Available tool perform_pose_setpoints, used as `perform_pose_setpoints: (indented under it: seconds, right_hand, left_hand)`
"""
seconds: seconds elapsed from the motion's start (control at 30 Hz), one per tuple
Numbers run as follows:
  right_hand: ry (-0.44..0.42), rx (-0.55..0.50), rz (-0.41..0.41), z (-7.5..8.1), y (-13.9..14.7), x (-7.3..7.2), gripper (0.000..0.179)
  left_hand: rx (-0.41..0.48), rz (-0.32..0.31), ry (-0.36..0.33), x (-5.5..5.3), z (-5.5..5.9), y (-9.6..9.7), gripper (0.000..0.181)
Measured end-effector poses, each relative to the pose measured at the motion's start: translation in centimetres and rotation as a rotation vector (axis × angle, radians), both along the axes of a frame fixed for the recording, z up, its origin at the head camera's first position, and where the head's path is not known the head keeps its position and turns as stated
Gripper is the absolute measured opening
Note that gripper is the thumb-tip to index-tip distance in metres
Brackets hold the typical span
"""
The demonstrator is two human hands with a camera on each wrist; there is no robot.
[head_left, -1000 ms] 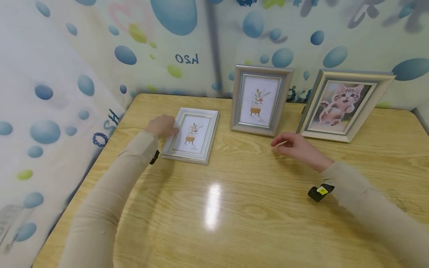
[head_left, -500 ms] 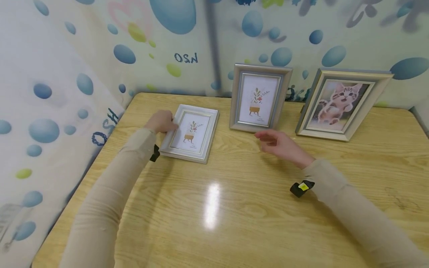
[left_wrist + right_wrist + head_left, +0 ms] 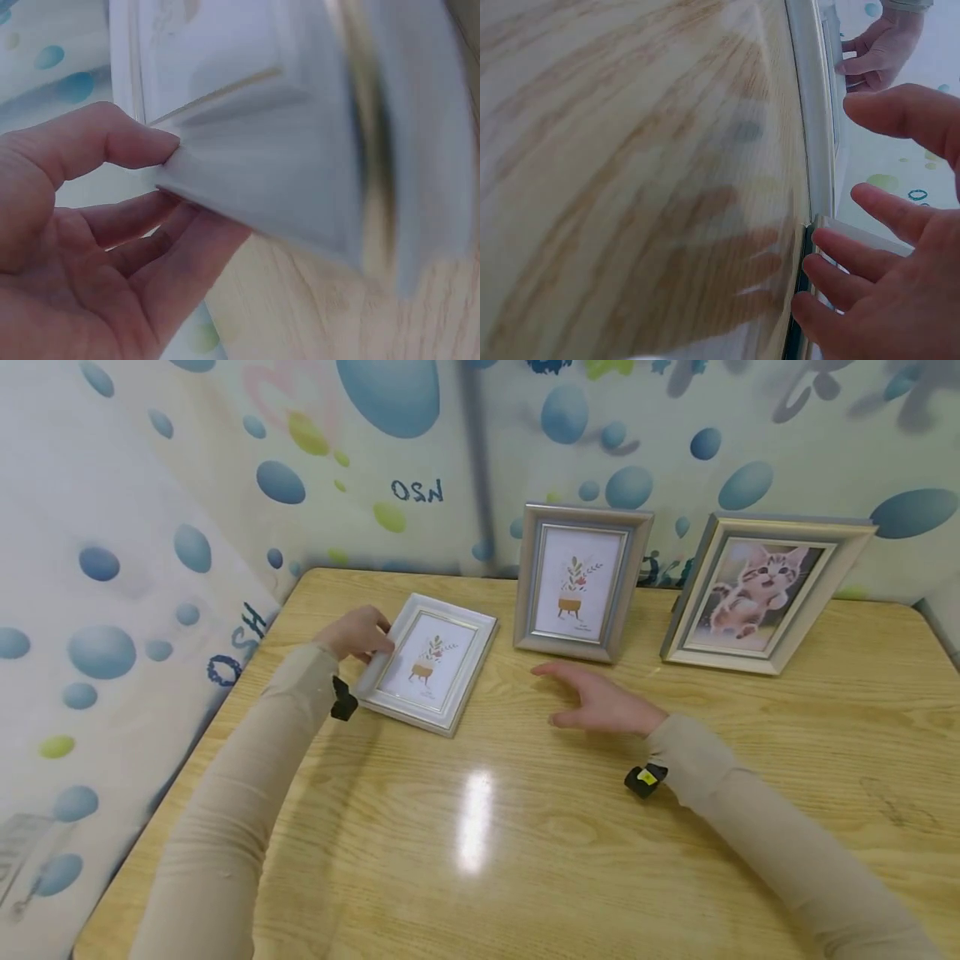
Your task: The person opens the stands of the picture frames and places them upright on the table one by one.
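My left hand (image 3: 358, 633) pinches the left edge of a white picture frame (image 3: 429, 662) with a potted-plant print. In the left wrist view the thumb lies on the front border of that picture frame (image 3: 262, 172) and the fingers are underneath. The frame slants over the table, turned a little. My right hand (image 3: 600, 702), thumb and fingers spread, holds nothing. It is over the table to the right of the white frame and in front of a taupe picture frame (image 3: 577, 581) that stands upright. The right wrist view shows its open fingers (image 3: 855, 259).
The taupe frame bears the same plant print. Right of it another upright picture frame (image 3: 765, 593) shows a kitten, turned at an angle. Both stand near the back of the wooden table (image 3: 525, 843), before a patterned wall (image 3: 420, 543). A second wall rises along the left side.
My right hand has moved left from beside the kitten frame toward the white frame, its fingers spreading. The white frame has turned slightly clockwise and tilted in my left hand.
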State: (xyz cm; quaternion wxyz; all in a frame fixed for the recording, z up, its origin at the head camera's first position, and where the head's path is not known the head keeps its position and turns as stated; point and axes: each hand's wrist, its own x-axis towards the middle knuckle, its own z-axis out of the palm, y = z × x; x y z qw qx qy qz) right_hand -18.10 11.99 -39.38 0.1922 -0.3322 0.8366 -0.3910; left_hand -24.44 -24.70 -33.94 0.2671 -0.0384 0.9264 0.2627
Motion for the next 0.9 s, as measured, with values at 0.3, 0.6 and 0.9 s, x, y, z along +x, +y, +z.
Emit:
perform_pose_setpoints:
  seconds: [0.3, 0.6, 0.9]
  right_hand:
    - [0.040, 0.019, 0.013, -0.4, -0.1, 0.1, 0.072]
    - [0.022, -0.041, 0.026, 0.1, -0.6, 0.0, 0.075]
    - [0.026, -0.114, 0.076, 0.5, -2.2, -0.2, 0.072]
  left_hand:
    - [0.133, 0.041, -0.059, 0.2, 0.5, 0.1, 0.049]
    - [0.193, -0.015, -0.045, 0.6, 1.7, 0.4, 0.057]
    - [0.336, -0.098, -0.016, 1.5, 3.0, 1.6, 0.076]
